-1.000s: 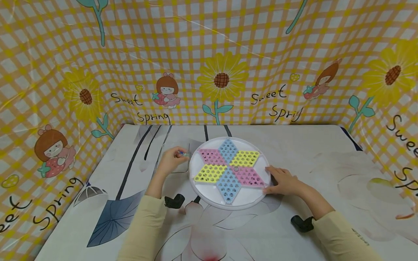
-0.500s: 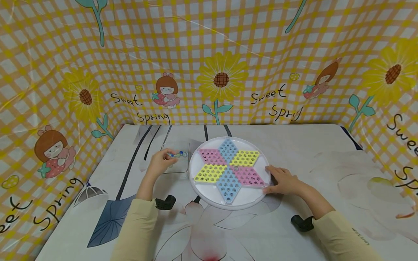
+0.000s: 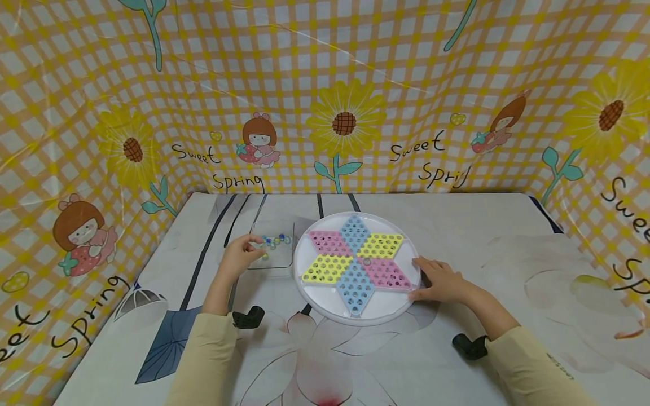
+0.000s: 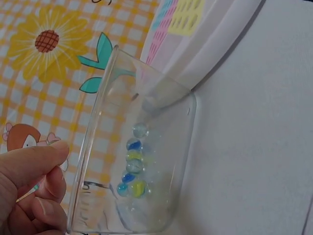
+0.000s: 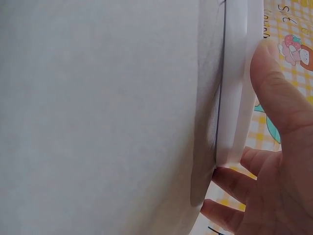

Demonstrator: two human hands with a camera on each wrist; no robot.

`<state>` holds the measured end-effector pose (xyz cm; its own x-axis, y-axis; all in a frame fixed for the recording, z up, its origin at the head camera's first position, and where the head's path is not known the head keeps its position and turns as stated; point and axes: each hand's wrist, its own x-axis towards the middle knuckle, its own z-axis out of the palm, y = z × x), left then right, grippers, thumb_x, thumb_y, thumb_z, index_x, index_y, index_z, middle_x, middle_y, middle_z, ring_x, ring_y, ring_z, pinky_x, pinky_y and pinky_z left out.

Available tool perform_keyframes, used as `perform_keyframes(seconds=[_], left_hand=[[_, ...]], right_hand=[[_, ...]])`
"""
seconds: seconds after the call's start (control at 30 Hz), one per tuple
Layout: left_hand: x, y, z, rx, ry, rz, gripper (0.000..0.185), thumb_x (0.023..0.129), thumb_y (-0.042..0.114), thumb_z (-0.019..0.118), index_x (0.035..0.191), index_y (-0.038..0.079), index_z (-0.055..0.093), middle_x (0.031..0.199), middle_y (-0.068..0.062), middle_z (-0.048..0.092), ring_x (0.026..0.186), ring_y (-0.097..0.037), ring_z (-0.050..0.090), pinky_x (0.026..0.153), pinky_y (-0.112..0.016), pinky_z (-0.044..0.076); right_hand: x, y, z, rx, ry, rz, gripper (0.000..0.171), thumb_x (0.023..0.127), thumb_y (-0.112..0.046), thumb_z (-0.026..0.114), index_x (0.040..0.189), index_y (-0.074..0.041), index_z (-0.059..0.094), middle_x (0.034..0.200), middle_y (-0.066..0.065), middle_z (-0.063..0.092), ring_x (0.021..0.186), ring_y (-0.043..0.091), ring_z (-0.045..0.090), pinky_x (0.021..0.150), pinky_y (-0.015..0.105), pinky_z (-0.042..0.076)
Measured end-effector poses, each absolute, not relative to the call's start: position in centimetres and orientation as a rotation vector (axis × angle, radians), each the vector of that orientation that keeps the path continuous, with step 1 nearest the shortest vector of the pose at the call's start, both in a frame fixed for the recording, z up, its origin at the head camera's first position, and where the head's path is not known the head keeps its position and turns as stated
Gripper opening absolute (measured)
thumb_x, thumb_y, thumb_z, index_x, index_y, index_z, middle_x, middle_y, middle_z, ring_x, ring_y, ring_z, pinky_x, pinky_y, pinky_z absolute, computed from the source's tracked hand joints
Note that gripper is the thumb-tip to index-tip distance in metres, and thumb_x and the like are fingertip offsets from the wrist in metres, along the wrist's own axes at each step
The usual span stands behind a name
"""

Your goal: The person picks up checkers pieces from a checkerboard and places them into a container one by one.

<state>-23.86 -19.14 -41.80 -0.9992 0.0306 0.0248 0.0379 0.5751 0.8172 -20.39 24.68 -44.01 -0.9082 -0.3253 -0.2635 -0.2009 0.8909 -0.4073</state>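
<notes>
My left hand (image 3: 240, 258) is just above a clear plastic box (image 3: 278, 262), left of the board. Several glass marbles (image 4: 134, 166), clear with blue, yellow and teal, lie in the box. In the left wrist view, my loosely bent fingers (image 4: 46, 205) and thumb are beyond the box's rim, with nothing visible between them. My right hand (image 3: 442, 281) rests against the right edge of a round white Chinese checkers board (image 3: 317, 296) with a pink, yellow and blue star. Its thumb and fingers are spread along the rim. A marble (image 3: 367, 262) sits near the star's centre.
A white table (image 3: 508, 225) with a floral print lies under everything. Behind and beside it hangs a yellow checked cloth (image 3: 365, 45) with sunflowers. The box stands close to the board's left edge.
My left hand has moved left, from the box's right part to its left part, uncovering the marbles. My right hand and the board have stayed put.
</notes>
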Motion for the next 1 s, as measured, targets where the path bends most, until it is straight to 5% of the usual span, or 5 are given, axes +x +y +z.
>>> perform_keyframes(seconds=[1.0], left_hand=[[-24.6,-17.3,-41.3,-0.119,-2.819,-1.464,0.028,0.084,0.010,0.064,0.109,-0.001,0.060,0.069,-0.002,0.052,0.055,-0.012,0.040,0.051,-0.025,0.033]], right_hand=[[-20.1,24.7,-43.7,-0.410,2.732,-0.532,0.096,0.073,-0.053,0.068,0.137,0.007,0.028,0.139,0.034,0.026,0.121,0.056,0.022,0.084,0.078,0.016]])
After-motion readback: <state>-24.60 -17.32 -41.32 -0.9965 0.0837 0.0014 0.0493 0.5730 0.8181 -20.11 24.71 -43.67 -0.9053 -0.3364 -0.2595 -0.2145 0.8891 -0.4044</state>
